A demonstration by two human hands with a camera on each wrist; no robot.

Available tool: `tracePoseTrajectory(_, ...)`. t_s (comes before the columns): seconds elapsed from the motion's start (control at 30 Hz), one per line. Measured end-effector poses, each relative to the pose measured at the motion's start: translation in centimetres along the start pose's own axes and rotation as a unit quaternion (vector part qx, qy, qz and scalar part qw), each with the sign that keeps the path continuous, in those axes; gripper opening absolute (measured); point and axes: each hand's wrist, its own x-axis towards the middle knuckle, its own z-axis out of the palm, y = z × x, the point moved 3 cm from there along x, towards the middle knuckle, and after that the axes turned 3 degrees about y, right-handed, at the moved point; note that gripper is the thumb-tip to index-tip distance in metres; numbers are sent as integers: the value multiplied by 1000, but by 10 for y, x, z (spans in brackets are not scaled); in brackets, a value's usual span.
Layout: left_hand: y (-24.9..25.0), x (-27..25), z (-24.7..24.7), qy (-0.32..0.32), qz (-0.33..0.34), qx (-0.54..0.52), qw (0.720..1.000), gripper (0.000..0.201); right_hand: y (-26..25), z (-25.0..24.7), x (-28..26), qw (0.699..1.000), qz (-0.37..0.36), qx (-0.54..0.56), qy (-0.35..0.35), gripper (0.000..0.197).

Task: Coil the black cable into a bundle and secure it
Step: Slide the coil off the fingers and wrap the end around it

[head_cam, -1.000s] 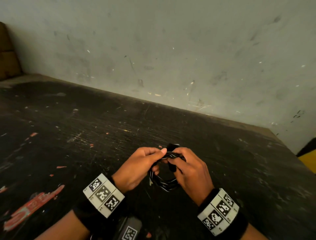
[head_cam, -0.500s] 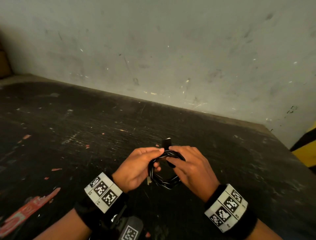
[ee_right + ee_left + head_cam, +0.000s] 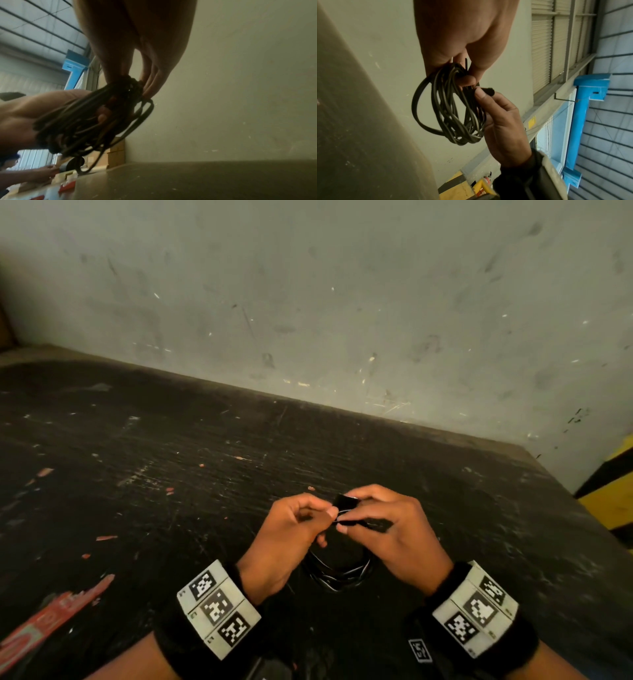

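The left hand [image 3: 287, 537] has its fingers curled, thumb and forefinger pinching the top of the black cable [image 3: 337, 577] where the loops gather. The right hand [image 3: 390, 529] meets it fingertip to fingertip, its fingers bent around the same gathered spot and pinching a short, flat black strap [image 3: 346, 502] that sticks up between the two hands; from the left wrist view the strap's end looks soft and fuzzy. Both hands are closed on the bundle, held up off the surface.

The cable hangs below and between the hands as a loose round coil of many thin, smooth, rubbery strands, some catching a pale sheen. In the left wrist view one thicker loop bows out wider than the rest.

Under the hands lies a dark table [image 3: 171, 474], its top rough, scratched and flecked with pale scrapes and reddish chips; a torn red label [image 3: 48, 621] is stuck to it near the left forearm. Each wrist carries a black fabric band with white blocks printed in square black-and-white codes. Beyond the hands rises a grey, scuffed wall [image 3: 342, 302].
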Motion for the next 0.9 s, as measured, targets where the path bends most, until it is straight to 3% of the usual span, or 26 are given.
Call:
tracePoseTrajectory(0.2,-4,-2,2,15,8,1,1000,6,4,-4,2,998,39,48,25,9)
tracePoseTrajectory(0.4,2,-6,4,-58,53,3,997,7,6,-8,3,997,56,48,14,8)
tracePoseTrajectory(0.53,1,-8,5,-79,87,18,993,6,6,-10,5,985,113,125,23,9)
tracePoseTrajectory(0.77,1,-10,0,-128,124,99,979,7,7,-8,3,983,130,127,-18,11)
tracePoseTrajectory(0.9,-2,-9,-2,-145,127,114,975,9,10,-6,2,969,176,169,-43,21)
